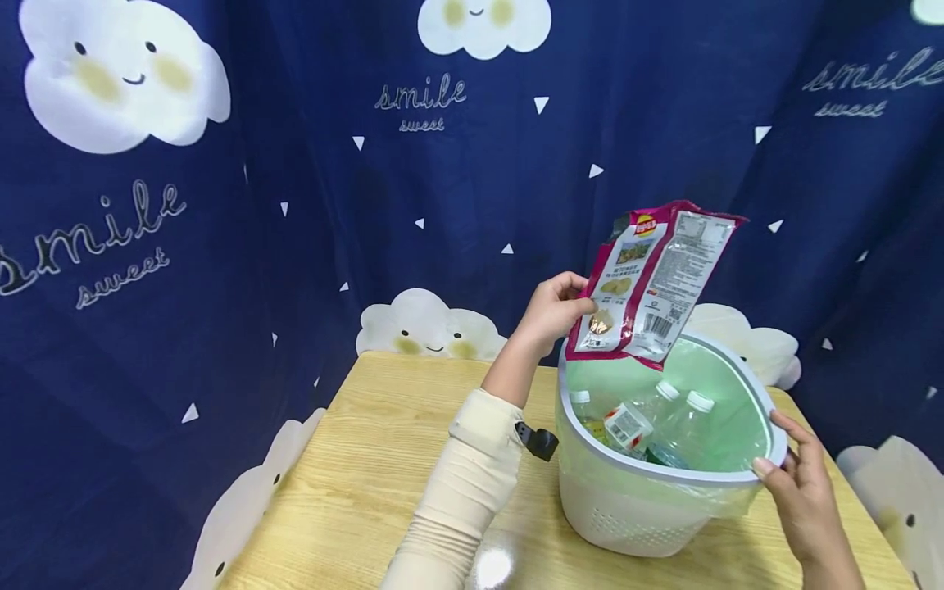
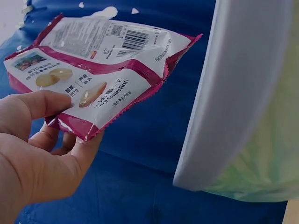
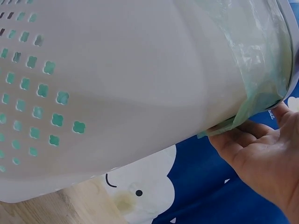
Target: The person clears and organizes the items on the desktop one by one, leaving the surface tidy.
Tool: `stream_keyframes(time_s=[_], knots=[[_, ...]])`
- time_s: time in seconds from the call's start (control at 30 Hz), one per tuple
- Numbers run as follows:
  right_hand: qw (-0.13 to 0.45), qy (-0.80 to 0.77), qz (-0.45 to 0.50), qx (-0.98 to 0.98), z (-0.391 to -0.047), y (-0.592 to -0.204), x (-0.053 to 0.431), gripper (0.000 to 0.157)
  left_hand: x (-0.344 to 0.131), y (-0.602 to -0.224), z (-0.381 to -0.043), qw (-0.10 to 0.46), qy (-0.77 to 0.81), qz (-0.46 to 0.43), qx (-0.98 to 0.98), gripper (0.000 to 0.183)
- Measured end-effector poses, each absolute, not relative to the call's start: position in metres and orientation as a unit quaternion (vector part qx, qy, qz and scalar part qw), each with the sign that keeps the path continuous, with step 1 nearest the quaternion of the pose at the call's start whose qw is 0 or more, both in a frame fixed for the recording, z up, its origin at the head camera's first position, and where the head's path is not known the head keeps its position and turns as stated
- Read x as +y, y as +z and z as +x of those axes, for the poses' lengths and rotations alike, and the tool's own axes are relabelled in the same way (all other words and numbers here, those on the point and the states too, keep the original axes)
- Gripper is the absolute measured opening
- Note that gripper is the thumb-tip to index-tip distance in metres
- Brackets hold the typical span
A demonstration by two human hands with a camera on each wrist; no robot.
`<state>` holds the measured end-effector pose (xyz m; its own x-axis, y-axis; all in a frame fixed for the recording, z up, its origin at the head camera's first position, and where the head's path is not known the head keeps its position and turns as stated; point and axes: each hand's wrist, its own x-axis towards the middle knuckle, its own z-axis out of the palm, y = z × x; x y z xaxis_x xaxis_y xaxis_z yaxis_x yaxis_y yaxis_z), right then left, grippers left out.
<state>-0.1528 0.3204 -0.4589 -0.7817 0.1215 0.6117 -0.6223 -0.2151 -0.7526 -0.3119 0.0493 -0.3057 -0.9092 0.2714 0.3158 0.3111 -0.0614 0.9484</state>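
Observation:
My left hand (image 1: 556, 310) pinches the lower left edge of a magenta and white chip bag (image 1: 649, 287) and holds it up over the far left rim of a trash bin. In the left wrist view, thumb and fingers grip a corner of the bag (image 2: 107, 65). The white bin (image 1: 627, 520) has a grey rim and a green plastic liner (image 1: 726, 393). Inside lie clear bottles (image 1: 686, 426) with white caps and a small white and red package (image 1: 627, 426). My right hand (image 1: 804, 483) grips the rim at the right, thumb on top and fingers below, partly hidden.
The bin stands on a wooden table (image 1: 354, 467), toward its right side. Behind and beside the table hangs a dark blue curtain (image 1: 295, 164) with clouds and lettering. A black strap device (image 1: 538, 441) sits on the left sleeve, close to the bin.

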Motion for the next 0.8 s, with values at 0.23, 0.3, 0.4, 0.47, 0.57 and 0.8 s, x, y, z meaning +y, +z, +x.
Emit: stream_keyframes(time_s=[0.23,0.3,0.4,0.47,0.57,0.8], knots=[[0.255,0.755,0.201,-0.570,-0.155,-0.456,0.319,0.064,0.055,-0.298,-0.319,0.010,-0.706,-0.244,-0.665,0.015],[0.255,0.756,0.202,-0.568,-0.155,-0.457,0.320,0.064,0.057,-0.296,-0.321,0.001,-0.706,-0.256,-0.661,0.019],[0.252,0.757,0.205,-0.567,-0.154,-0.457,0.320,0.065,0.061,-0.294,-0.323,-0.005,-0.702,-0.270,-0.659,0.023],[0.251,0.757,0.206,-0.567,-0.154,-0.458,0.319,0.065,0.063,-0.293,-0.324,-0.006,-0.701,-0.272,-0.659,0.024],[0.249,0.758,0.208,-0.566,-0.154,-0.458,0.320,0.064,0.067,-0.290,-0.323,-0.008,-0.697,-0.279,-0.661,0.023],[0.241,0.760,0.217,-0.563,-0.153,-0.459,0.320,0.064,0.075,-0.284,-0.316,-0.027,-0.709,-0.299,-0.638,0.014]])
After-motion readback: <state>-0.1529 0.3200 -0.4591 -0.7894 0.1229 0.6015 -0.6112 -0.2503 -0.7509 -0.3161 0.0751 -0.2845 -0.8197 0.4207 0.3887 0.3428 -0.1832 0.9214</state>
